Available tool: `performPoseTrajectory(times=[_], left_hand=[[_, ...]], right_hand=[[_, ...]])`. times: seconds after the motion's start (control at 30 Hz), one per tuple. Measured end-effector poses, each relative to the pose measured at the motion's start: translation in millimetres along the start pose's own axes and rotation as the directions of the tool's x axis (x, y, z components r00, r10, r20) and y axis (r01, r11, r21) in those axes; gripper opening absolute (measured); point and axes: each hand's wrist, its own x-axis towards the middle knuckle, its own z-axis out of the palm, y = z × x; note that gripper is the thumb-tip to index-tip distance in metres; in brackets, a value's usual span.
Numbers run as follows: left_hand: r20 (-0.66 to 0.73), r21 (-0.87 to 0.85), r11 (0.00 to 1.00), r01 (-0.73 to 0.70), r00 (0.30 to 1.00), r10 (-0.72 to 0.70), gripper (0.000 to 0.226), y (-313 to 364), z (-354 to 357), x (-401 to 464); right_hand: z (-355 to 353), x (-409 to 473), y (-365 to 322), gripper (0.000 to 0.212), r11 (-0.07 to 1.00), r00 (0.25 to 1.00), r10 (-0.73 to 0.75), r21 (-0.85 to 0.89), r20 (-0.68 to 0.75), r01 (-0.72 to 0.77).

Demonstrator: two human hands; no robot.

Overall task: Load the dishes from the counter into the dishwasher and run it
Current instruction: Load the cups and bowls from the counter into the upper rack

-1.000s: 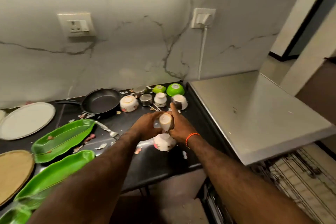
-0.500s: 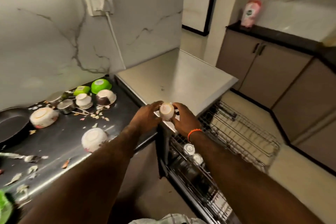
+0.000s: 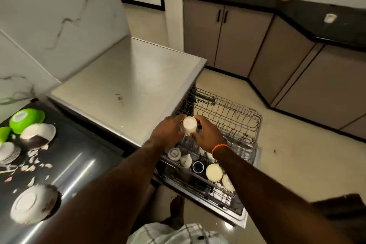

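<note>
Both hands' fingers [image 3: 179,120] pinch cup [image 3: 189,128] above rack [image 3: 237,117], probably clear of counter edge [image 3: 178,109].

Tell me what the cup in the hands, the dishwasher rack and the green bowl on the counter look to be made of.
Cup: likely glazed ceramic; cream, smooth, opaque with a faint sheen. Dishwasher rack: metal wire, grey; thin rods in a grid, possibly coated. Green bowl: probably plastic or melamine; bright uniform green, soft gloss.
</note>
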Motion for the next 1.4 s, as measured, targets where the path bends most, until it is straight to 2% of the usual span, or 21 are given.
performPoseTrajectory(times=[0.1, 0.33, 0.47, 0.6, 0.7, 0.87, 1.03, 1.13, 1.4], left_hand=[[0.076, -0.048, 0.999, -0.026, 0.997, 0.030, 0.063, -4.4, 20.1, 26.6], [0.286, -0.128, 0.991, 0.038, 0.958, 0.001, 0.060, -32.5, 74.2, 59.5], [0.374, -0.211, 0.968, 0.135, 0.926, -0.048, 0.078, -48.1, 110.6, 70.7], [0.360, -0.194, 0.967, 0.166, 0.929, -0.087, 0.086, -63.3, 149.2, 83.6], [0.340, -0.112, 0.977, 0.184, 0.930, -0.136, 0.088, -75.3, 175.4, 96.2], [0.339, -0.179, 0.943, 0.280, 0.918, -0.208, 0.088, -89.5, 209.6, 106.8], [0.289, -0.203, 0.929, 0.309, 0.926, -0.244, 0.083, -107.5, 220.8, 107.0], [0.266, -0.159, 0.945, 0.284, 0.934, -0.236, 0.076, -109.9, 222.0, 105.7], [0.364, -0.094, 0.944, 0.316, 0.894, -0.263, 0.078, -108.5, 234.6, 120.1]], right_hand=[[5.6, 12.7, 23.8, 0.061, 0.997, 0.997, 0.076, -0.011, -0.007, -0.076], [46.5, 32.2, 77.1, 0.059, 0.973, 0.973, 0.224, -0.077, 0.050, -0.220], [71.8, 47.9, 109.8, 0.056, 0.956, 0.964, 0.264, -0.145, 0.044, -0.255], [93.0, 67.2, 146.2, 0.056, 0.947, 0.968, 0.243, -0.229, 0.058, -0.224], [108.3, 81.0, 172.3, 0.058, 0.938, 0.962, 0.258, -0.263, 0.090, -0.227], [125.4, 97.7, 199.2, 0.077, 0.929, 0.931, 0.296, -0.292, 0.214, -0.228], [136.8, 102.1, 203.3, 0.080, 0.950, 0.978, 0.153, -0.293, 0.144, -0.105], [142.9, 100.1, 207.7, 0.079, 0.938, 0.958, 0.203, -0.319, 0.201, -0.131], [156.0, 109.6, 216.7, 0.072, 0.909, 0.921, 0.283, -0.381, 0.269, -0.168]])
